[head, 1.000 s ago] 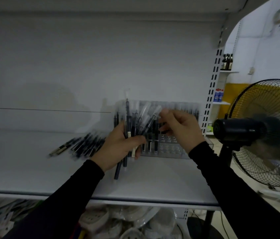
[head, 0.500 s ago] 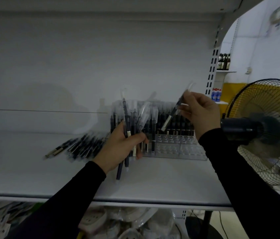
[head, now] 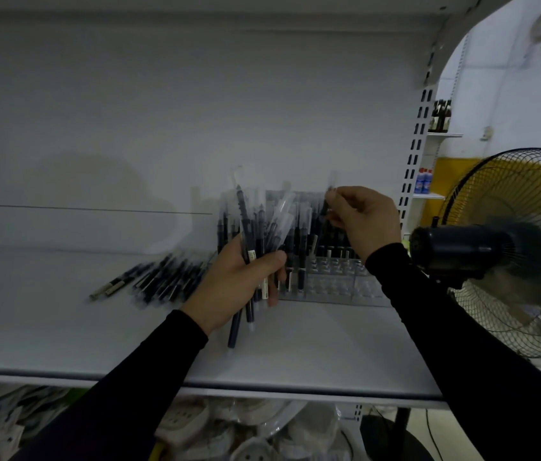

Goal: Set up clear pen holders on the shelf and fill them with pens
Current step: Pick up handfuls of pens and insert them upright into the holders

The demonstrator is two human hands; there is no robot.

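Head view: grey shelf (head: 312,354), fan (head: 508,247) right | left hand (head: 239,281) grips bundle (head: 256,234), long axes near upright, fanned | right hand (head: 362,217) pinches one pen (head: 324,221), apparently upright, over holder (head: 339,284) | loose pens (head: 159,277) lie flat left

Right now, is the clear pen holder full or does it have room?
Partly full. The clear pen holder has pens standing in its back rows; front slots are empty.

The light is dim. A big white back panel (head: 162,111) stands behind a white shelf (head: 312,367). At the right edge a white post (head: 415,154) has rows of slots. Past it stands a black fan (head: 508,251) with a yellow middle, before a white wall (head: 512,94).
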